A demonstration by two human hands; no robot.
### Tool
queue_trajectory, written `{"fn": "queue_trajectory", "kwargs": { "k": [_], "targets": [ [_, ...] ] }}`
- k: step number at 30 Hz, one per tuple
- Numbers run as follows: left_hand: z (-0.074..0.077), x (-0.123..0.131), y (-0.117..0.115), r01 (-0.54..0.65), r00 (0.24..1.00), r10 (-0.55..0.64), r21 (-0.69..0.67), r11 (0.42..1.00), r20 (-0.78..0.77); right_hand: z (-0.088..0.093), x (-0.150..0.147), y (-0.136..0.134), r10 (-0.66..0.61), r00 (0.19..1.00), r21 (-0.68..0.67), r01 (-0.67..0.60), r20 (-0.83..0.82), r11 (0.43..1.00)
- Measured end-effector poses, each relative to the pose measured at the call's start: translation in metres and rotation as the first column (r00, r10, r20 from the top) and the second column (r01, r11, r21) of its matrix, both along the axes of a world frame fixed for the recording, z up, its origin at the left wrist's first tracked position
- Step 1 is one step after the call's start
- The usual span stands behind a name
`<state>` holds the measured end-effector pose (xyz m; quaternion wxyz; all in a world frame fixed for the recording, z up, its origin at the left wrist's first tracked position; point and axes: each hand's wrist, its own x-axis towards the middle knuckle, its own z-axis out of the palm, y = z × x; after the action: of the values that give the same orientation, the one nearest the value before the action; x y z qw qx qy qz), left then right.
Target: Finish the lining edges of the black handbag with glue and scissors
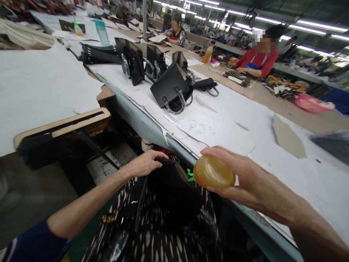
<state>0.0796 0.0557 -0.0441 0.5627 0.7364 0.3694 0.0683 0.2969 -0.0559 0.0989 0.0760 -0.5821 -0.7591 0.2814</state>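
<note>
A black handbag [174, 196] lies in my lap, its plastic-wrapped handles toward me. My left hand [147, 163] pinches the bag's upper edge between thumb and fingers. In my right hand [231, 174] is an amber squeeze bottle [214, 173], tipped so its base faces me. Its green nozzle [191, 175] points left, close to the bag's far edge; whether it touches the bag I cannot tell. Beyond, on the white-covered table, a black handbag [170, 87] with wrapped handles lies tilted among several similar ones.
A wooden-framed brush [62, 127] sticks out at the left table's edge. Behind it stand a teal container [101, 32] and a stack of black strips [98, 54]. Beige pieces [289, 136] lie on the right. A person in red [264, 62] works across the table.
</note>
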Motion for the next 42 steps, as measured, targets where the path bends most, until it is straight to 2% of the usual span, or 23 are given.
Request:
{"fn": "queue_trajectory", "kwargs": {
  "k": [7,16,26,42],
  "targets": [
    [-0.001,0.000,-0.001,-0.014,1.000,0.014,-0.042,0.999,0.003,0.003,0.006,-0.007,0.012,1.000,0.040,-0.013,0.006,0.999],
    [0.000,0.000,-0.002,-0.010,1.000,0.011,-0.065,0.998,0.016,0.008,0.009,-0.010,0.002,1.000,-0.011,-0.002,-0.002,1.000],
    [0.001,0.001,-0.003,-0.013,1.000,0.015,-0.139,0.990,0.018,0.011,0.014,-0.017,0.042,0.999,0.051,-0.043,0.026,0.998],
    [0.000,0.001,0.000,0.002,1.000,-0.003,-0.073,0.997,-0.007,0.014,0.025,-0.023,-0.034,0.998,0.081,0.029,0.061,0.996]
  ]
}}
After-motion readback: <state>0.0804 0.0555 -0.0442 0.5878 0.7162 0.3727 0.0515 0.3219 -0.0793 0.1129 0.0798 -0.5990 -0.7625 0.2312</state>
